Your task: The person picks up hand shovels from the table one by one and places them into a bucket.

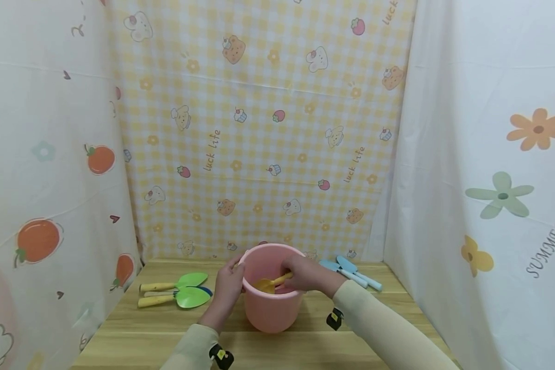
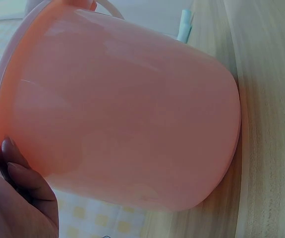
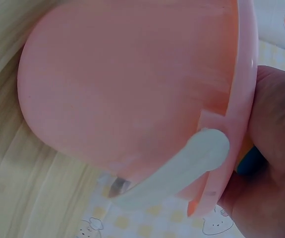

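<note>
Gripping the pink bucket [image 1: 273, 312] by its rim, at lower centre of the head view, with the curled left hand [image 1: 229, 284]; holding a yellow trowel [image 1: 264, 285] by its handle inside, with the closed right hand [image 1: 304, 273], partly hidden; with green trowels [image 1: 192, 297] at lower left, blue trowels [image 1: 347, 264] right of centre

Across the top and middle of the frame hangs a yellow-and-white checked cloth [image 1: 259, 146] printed with cartoon animals, strawberries, cupcakes and "luck life". Left side's a creased white fruit-print sheet [image 1: 69, 169], basically orange-red fruit and tiny hearts. Right side's a white flower-print sheet [image 1: 444, 169], big orange, green and yellow blooms. Bottom's a light brown wood-grain tabletop [image 1: 134, 339]. Lighting's pretty soft and even.
</note>
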`<action>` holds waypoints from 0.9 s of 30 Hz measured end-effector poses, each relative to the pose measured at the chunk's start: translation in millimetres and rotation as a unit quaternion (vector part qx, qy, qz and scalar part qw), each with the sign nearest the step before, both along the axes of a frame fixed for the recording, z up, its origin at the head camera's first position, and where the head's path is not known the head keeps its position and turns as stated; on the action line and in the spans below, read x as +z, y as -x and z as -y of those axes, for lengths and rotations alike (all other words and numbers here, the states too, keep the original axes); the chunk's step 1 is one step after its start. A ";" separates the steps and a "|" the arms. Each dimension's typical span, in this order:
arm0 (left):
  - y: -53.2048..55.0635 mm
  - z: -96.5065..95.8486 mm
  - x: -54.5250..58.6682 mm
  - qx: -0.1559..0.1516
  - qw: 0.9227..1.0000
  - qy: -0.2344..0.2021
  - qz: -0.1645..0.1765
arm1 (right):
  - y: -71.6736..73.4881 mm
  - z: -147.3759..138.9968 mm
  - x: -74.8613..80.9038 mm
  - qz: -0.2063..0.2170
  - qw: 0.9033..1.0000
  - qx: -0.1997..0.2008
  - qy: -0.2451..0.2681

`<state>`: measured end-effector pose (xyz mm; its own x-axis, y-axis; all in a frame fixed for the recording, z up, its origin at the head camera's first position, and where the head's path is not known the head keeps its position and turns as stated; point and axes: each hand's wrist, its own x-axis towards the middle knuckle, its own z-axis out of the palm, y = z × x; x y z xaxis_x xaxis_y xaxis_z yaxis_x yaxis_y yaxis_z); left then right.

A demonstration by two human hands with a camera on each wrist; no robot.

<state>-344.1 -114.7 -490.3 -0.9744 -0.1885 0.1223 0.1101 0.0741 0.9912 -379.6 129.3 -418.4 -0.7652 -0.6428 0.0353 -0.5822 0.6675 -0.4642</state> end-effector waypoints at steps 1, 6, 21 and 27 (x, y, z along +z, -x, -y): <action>0.1 0.0 0.0 0.000 1.000 0.001 0.000 | 0.6 -0.3 0.4 0.002 1.000 0.003 -0.001; 0.8 -0.3 -0.7 0.001 1.000 0.002 0.002 | 3.3 -1.1 -0.8 0.006 1.000 0.016 0.005; 2.5 0.0 -2.0 0.000 1.000 -0.001 0.002 | 2.2 0.5 -0.4 0.003 1.000 -0.013 -0.001; 2.1 0.2 -1.7 0.001 1.000 -0.001 -0.002 | 1.2 1.7 -0.4 0.004 1.000 -0.022 -0.002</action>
